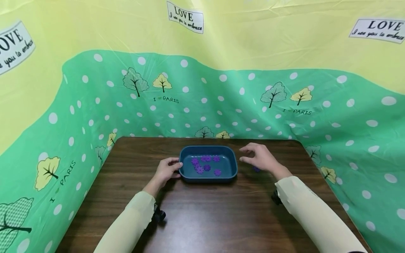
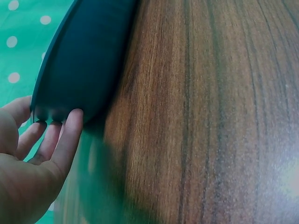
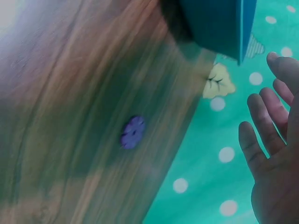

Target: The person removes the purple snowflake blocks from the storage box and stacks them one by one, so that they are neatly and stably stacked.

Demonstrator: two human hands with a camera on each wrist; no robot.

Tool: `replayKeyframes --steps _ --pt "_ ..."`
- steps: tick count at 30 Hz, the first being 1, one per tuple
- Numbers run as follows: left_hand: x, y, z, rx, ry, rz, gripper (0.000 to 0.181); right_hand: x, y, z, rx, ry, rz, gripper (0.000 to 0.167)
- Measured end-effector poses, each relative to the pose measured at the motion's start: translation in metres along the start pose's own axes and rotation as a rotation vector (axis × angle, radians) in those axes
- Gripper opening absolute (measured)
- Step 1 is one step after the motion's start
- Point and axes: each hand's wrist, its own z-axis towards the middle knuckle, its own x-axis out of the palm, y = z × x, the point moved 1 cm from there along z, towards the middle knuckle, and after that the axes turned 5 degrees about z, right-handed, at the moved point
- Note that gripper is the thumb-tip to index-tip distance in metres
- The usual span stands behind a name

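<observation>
A dark blue tray (image 1: 209,180) on the table holds several purple flower-shaped pieces (image 1: 207,168). My left hand (image 1: 165,171) grips its left end, thumb over the rim and fingers against the outer wall; the left wrist view shows the hand (image 2: 42,154) at the tray's wall (image 2: 79,65). Just right of the tray, my right hand (image 1: 261,158) is raised with fingers apart and nothing between them. One more purple piece (image 1: 256,169) lies on the table, partly hidden under that hand; it shows whole in the right wrist view (image 3: 133,132), away from the fingers of the hand (image 3: 275,135).
The brown wooden table (image 1: 209,218) reaches back to a green and yellow cloth (image 1: 202,84) with white dots and printed trees, which hangs behind and along both sides. A small black device (image 1: 159,215) sits at the left wrist, another (image 1: 276,197) at the right.
</observation>
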Motion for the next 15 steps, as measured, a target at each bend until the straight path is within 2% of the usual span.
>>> replayKeyframes --steps 6,15 --pt "-0.001 0.001 0.001 0.0 0.01 0.004 0.041 0.007 0.016 0.013 -0.024 0.002 0.018 0.032" --pt "-0.001 -0.001 0.0 -0.014 0.007 0.006 0.04 0.026 0.035 0.028 -0.047 0.049 0.048 0.03"
